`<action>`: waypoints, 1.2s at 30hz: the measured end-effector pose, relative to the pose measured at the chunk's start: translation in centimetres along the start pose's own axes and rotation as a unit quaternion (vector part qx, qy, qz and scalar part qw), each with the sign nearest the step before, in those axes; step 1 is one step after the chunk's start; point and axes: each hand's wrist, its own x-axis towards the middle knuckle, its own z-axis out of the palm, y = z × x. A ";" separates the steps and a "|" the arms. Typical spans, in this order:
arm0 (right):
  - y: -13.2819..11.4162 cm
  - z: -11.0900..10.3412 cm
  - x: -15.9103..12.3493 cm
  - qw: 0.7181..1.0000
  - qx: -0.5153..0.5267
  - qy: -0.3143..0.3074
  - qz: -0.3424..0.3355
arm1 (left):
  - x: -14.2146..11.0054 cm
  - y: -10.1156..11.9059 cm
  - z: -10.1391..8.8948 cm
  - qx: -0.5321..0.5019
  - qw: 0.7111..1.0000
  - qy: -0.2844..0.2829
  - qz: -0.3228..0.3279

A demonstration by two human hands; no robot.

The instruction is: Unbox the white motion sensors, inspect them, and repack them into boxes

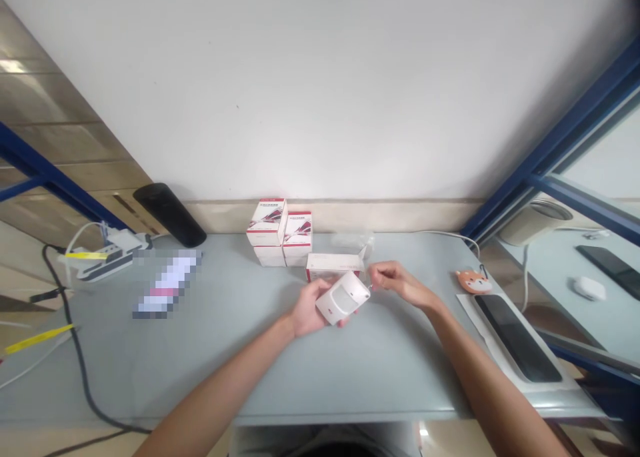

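Note:
My left hand point(307, 310) is closed round a small white box-shaped device point(344, 297) with a pale window on its face, held just above the grey table point(240, 370). My right hand point(395, 280) is beside the device's right corner, its fingers pinched on something tiny I cannot make out. Right behind the device lies a white and red carton point(333, 265) on its side. A crumpled clear plastic bag point(356, 242) lies behind that carton.
Stacked white and red cartons point(279, 233) stand at the back by the wall. A black cylinder point(170, 213) and a power strip point(107, 253) with a black cable point(83, 377) are at the left. A phone point(517, 337) and an orange fox-shaped case point(473, 282) lie at the right.

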 end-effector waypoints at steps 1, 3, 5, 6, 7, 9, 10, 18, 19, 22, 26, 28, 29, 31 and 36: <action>0.3 -0.2 0.1 0.999 -0.019 0.042 -0.001 | 0.1 0.1 0.0 -0.001 1.000 -0.001 0.002; 1.2 -0.7 0.5 0.987 -0.062 0.151 0.002 | 0.1 0.2 0.1 -0.007 1.000 0.001 0.005; 2.3 -1.1 1.0 0.963 -0.111 0.245 0.008 | 0.1 0.3 0.1 -0.019 1.000 0.002 0.008; 2.8 -1.2 1.2 0.953 -0.134 0.272 0.009 | 0.0 0.3 0.0 -0.025 1.000 0.000 0.008; 3.4 -1.3 1.5 0.946 -0.153 0.285 0.009 | 0.0 0.2 0.0 -0.028 1.000 -0.003 0.006; 4.5 -1.3 1.8 0.942 -0.181 0.282 0.014 | -0.1 0.2 0.0 -0.027 1.000 -0.008 0.008; 5.1 -1.2 2.0 0.943 -0.189 0.274 0.018 | -0.1 0.2 0.0 -0.023 1.000 -0.008 0.010; 6.7 -0.6 2.5 0.945 -0.165 0.284 0.008 | -0.2 0.2 0.6 -0.009 0.998 0.019 0.056; 6.5 -0.7 2.5 0.943 -0.150 0.298 0.000 | -0.2 0.3 0.8 -0.009 0.998 0.021 0.064; 6.0 -1.2 2.3 0.927 -0.088 0.363 -0.026 | -0.4 0.5 1.2 -0.019 0.996 0.031 0.087; 5.6 -1.8 2.1 0.891 0.033 0.451 -0.032 | -0.8 0.6 2.1 -0.042 0.994 0.051 0.091; 5.3 -1.8 2.1 0.877 0.103 0.467 -0.035 | -1.1 0.8 2.8 -0.051 0.992 0.055 0.097; 5.2 -1.7 2.2 0.872 0.135 0.469 -0.038 | -1.3 1.0 3.1 -0.056 0.992 0.053 0.100; 4.7 -1.5 2.3 0.866 0.188 0.462 -0.040 | -1.7 1.5 3.8 -0.064 0.992 0.042 0.101; 3.4 -0.9 2.2 0.873 0.252 0.417 -0.035 | -2.3 2.4 4.3 -0.030 0.996 0.032 0.083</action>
